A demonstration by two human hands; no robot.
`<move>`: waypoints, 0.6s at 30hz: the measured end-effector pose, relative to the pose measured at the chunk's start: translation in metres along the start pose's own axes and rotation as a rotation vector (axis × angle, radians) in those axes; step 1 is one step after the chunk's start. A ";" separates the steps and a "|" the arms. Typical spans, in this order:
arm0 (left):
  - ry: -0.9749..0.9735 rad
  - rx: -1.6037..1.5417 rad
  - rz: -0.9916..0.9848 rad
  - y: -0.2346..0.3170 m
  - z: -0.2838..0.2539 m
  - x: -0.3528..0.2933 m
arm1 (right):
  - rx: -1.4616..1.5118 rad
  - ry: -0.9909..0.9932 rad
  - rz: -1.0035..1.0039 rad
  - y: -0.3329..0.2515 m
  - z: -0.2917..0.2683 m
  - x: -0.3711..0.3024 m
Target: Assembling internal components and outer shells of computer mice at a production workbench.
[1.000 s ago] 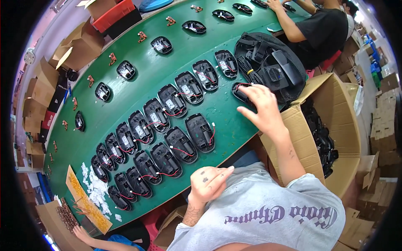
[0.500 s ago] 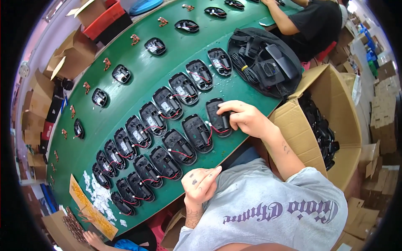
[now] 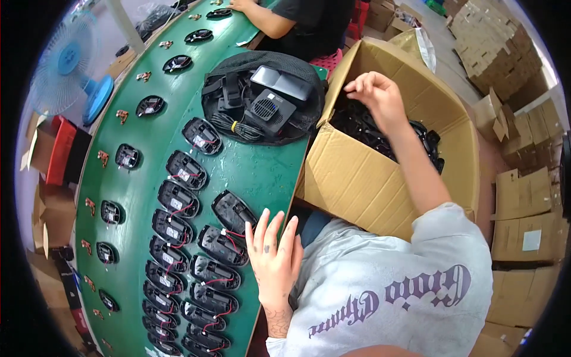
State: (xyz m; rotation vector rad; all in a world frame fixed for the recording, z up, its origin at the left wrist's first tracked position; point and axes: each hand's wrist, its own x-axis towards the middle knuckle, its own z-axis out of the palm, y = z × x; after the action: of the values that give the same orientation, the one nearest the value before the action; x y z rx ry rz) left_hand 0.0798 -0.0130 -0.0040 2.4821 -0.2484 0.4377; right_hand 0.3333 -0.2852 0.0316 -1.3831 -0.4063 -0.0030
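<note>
Grey shirt (image 3: 386, 285), lower right | left hand (image 3: 275, 253), lower centre: fingers spread, nothing gripped, just beside mouse base (image 3: 231, 208) | red-wired mouse bases (image 3: 219, 243) columned lower left, likely spaced to avoid tangling | right hand (image 3: 380, 98), upper right: curled, grasp can't tell, above carton (image 3: 357, 184) of black parts (image 3: 357, 125), likely parked by green table (image 3: 270, 172) for short reach

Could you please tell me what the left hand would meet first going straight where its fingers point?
The left hand would probably meet the black mesh bag across the green table, though hand height is unclear.
</note>
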 end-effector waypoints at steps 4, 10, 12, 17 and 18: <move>-0.092 0.098 -0.056 0.001 0.010 0.011 | -0.722 0.207 0.602 0.046 -0.116 -0.008; -0.090 0.147 -0.122 0.006 0.023 0.023 | -0.883 0.002 0.709 0.194 -0.134 -0.053; -0.091 0.190 -0.117 0.006 0.025 0.021 | -1.306 0.177 0.620 0.227 -0.108 -0.063; -0.094 0.198 -0.136 0.005 0.025 0.020 | -1.152 0.054 0.448 0.200 -0.114 -0.061; -0.093 0.198 -0.138 0.005 0.025 0.021 | -1.086 0.034 0.400 0.200 -0.124 -0.061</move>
State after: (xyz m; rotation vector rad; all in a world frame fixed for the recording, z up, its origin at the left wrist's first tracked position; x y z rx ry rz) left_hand 0.1039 -0.0330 -0.0127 2.6968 -0.0724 0.3023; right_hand 0.3587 -0.3784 -0.1915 -2.5151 -0.0615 0.0924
